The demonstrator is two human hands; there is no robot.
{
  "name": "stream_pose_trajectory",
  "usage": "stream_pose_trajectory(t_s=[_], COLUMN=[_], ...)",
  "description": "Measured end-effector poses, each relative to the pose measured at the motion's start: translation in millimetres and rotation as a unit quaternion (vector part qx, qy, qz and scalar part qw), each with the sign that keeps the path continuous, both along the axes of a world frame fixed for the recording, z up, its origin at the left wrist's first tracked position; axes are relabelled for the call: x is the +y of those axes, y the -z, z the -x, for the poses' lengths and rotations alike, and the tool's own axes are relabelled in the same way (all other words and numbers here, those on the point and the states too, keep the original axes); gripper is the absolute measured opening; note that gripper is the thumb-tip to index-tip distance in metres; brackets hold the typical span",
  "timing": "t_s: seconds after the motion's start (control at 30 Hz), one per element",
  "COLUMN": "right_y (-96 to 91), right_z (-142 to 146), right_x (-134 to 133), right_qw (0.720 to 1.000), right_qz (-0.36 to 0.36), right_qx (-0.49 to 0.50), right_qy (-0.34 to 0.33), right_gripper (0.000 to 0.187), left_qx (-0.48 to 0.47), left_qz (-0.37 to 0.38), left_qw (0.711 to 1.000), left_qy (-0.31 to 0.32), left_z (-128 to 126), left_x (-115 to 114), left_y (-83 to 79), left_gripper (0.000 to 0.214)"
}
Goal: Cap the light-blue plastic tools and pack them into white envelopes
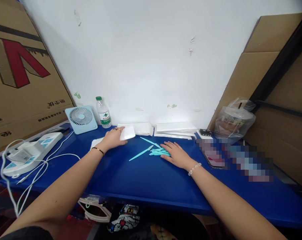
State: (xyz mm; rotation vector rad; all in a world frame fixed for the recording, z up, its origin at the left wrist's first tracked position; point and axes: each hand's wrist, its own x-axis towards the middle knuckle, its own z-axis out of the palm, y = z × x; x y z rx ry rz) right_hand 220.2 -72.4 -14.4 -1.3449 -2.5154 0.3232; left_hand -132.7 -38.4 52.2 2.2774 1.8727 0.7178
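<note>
We are resting our left hand (113, 139), grip released, against one white pouch (127, 132) and our right hand (176, 154), likewise released, on a teal stick cluster (157, 152) beside two loose sticks (141, 153). Two white stacks (175, 129) are lining the blue counter (146, 180) below a white wall (146, 60).

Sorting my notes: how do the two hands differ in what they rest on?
The left hand touches a white packet; the right hand lies flat on teal sticks. The left wrist wears a dark band, the right a bead bracelet. Both rest on the blue table.
</note>
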Motion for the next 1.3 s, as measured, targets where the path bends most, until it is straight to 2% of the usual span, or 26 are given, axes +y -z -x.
stream_pose_trajectory(t_s=[0.03,0.1,0.2,0.3,0.37,0.43,0.53,0.63,0.73,0.83,0.93,1.07,1.17,1.3], right_y=[-2.6,-8.4,-14.6,-15.4,-15.2,-16.6,-22.0,-27.0,-29.1,-32.1,-36.1,-30.2,-14.0,5.5], right_z=[-3,-13,-30,-39,-40,-40,-37,-31,-23,-25,-39,-47,-26,20], right_x=[0,1,5,9,11,10,4,-5,-11,-13,-15,-20,-26,-34], right_qw=[1.000,0.999,0.996,0.991,0.988,0.984,0.980,0.977,0.979,0.987,0.992,0.993,0.995,0.999], right_qz=[0.001,0.013,0.059,0.110,0.130,0.140,0.149,0.154,0.137,0.102,0.089,0.088,0.065,0.024], right_qx=[0.008,0.034,0.060,0.068,0.079,0.097,0.117,0.112,0.099,0.085,0.073,0.016,-0.015,-0.012], right_qy=[0.002,0.008,0.003,-0.020,-0.039,-0.053,-0.065,-0.097,-0.113,-0.087,-0.058,-0.080,-0.076,0.019], right_gripper=[0.070,0.076,0.085,0.093,0.088,0.078,0.068,0.063,0.062,0.066,0.079,0.098,0.090,0.077], left_qx=[0.037,0.064,0.029,-0.025,-0.039,-0.033,-0.025,-0.038,-0.023,0.004,0.036,0.087,0.088,0.091], left_qz=[0.028,0.021,-0.003,0.064,0.070,0.067,0.070,0.065,0.068,0.041,-0.003,0.081,0.112,0.090], left_qw=[0.999,0.998,0.998,0.983,0.977,0.979,0.978,0.973,0.970,0.965,0.966,0.959,0.950,0.948], left_qy=[-0.007,-0.003,0.056,0.172,0.196,0.191,0.194,0.216,0.233,0.258,0.254,0.255,0.278,0.292], left_z=[4,4,-17,-45,-58,-64,-65,-73,-93,-113,-120,-116,-119,-133], left_x=[0,-4,-19,-33,-36,-34,-25,-19,-15,-8,0,6,0,-14], left_y=[9.1,21.1,27.7,32.1,36.8,41.5,46.2,48.1,48.4,47.5,47.9,55.2,62.6,66.1], left_gripper=[0.089,0.097,0.069,0.046,0.033,0.022,0.017,0.017,0.018,0.024,0.044,0.061,0.065,0.061])
